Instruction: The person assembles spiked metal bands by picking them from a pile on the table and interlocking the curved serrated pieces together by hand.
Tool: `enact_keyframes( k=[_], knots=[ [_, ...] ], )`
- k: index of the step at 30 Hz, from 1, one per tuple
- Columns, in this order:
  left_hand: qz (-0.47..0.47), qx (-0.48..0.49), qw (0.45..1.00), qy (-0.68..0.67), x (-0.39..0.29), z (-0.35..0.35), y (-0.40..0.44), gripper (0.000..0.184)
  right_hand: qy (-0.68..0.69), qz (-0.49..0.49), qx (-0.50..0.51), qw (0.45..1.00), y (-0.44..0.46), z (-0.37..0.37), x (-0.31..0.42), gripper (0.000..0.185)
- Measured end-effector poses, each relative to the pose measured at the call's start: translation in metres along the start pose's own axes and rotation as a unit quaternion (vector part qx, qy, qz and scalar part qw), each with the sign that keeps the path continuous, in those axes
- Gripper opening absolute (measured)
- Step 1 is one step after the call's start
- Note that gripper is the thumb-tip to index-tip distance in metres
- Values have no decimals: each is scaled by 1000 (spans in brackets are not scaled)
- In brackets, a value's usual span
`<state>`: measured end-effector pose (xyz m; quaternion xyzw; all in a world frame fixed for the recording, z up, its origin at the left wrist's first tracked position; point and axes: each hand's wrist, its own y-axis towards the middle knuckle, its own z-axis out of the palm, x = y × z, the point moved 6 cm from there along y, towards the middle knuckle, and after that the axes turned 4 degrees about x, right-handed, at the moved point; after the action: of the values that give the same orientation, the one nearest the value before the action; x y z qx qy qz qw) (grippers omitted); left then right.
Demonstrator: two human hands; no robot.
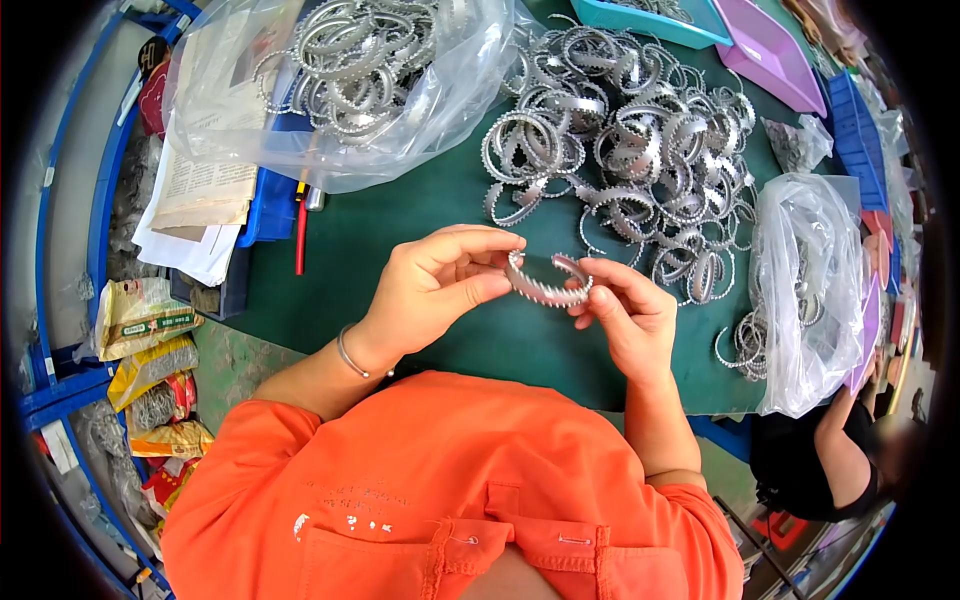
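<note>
Between my two hands is an open, C-shaped silver metal band [546,294] with toothed edges. My left hand [432,284] pinches one end of it between thumb and fingers. The other end sits in the closed fingertips of my right hand [637,318]. Its gap faces away from me, toward the far side of the table. Just beyond my hands lies a big loose heap of similar toothed bands [640,150] on the green table top [400,220].
A clear plastic bag [440,120] full of bands lies far left, by papers [205,190] and a red pen [300,240]. Another plastic bag [810,290] lies right, near a few bands [748,345]. Purple [770,55] and teal trays [650,20] stand behind. Another person's arm [843,450] shows at right.
</note>
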<state>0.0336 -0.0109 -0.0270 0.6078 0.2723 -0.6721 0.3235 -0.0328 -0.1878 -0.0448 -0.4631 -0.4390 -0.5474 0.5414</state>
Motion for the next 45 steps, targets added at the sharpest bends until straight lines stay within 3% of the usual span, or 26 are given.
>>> enact_keyframes(
  k=[2, 5, 13, 15, 17, 22, 27, 31, 34, 38, 41, 45],
  knots=[
    [-25, -16, 994, -107, -3, 2, 0, 30, 14, 6, 9, 1000, 0, 1, -1, 23],
    [19, -6, 996, -89, -5, 2, 0, 31, 32, 16, 21, 999, 0, 3, -2, 24],
    [24, 8, 996, -86, -4, 3, 0, 32, 43, 26, 13, 999, -1, 5, -3, 22],
    [25, 7, 995, -93, -8, 4, 0, 32, 3, -28, -1, 1000, -1, 1, 2, 22],
    [-91, 3, 984, -153, -2, 5, -2, 31, -28, -81, -4, 996, 0, 2, 13, 22],
    [-104, 8, 986, -127, 6, 6, -2, 30, -118, -220, -34, 968, -7, 3, 39, 31],
    [-95, 27, 988, -122, 10, 7, -3, 31, -235, -334, 9, 913, -11, 18, 59, 40],
    [-60, 18, 991, -116, 7, 7, -2, 29, -251, -337, 16, 907, -11, 18, 61, 40],
    [-4, 17, 996, -87, -2, 4, -1, 29, -242, -277, 6, 930, -11, 16, 54, 36],
    [114, 21, 992, -50, -19, 4, 0, 29, -111, -198, -14, 974, -8, 9, 35, 27],
    [109, 37, 993, -3, -24, 8, 0, 24, 12, -102, -23, 994, -9, 8, 15, 34],
    [117, 125, 977, 128, -35, 25, 0, 22, -71, -124, 2, 990, -13, 20, 14, 34]
  ],
)
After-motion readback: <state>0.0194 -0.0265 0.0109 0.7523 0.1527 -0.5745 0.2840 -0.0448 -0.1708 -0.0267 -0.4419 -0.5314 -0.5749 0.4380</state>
